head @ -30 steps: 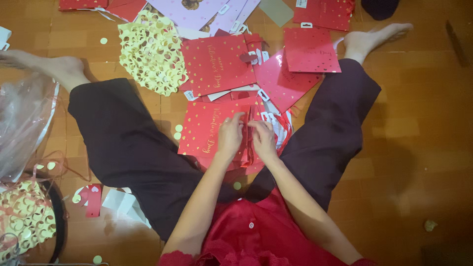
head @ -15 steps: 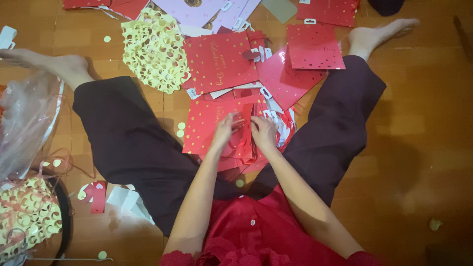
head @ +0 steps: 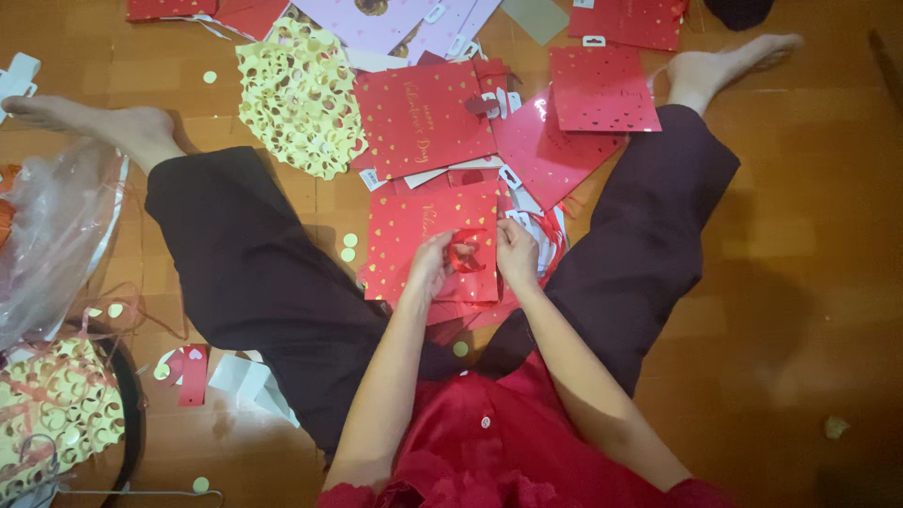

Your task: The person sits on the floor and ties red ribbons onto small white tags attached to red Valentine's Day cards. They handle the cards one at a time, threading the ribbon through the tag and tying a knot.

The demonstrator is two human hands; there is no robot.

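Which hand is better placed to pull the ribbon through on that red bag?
Right, probably. The right hand sits at the ribbon loop's end, fingers on it; the left hand lies lower, pressing the red bag flat.

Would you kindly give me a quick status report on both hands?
Left hand and right hand both pinching a small red ribbon. Ribbon sits on a flat red gold-hearted paper gift bag. Nothing in the way.

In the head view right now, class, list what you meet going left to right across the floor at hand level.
Clear plastic bag → gold paper dots → left hand → red ribbon → right hand.
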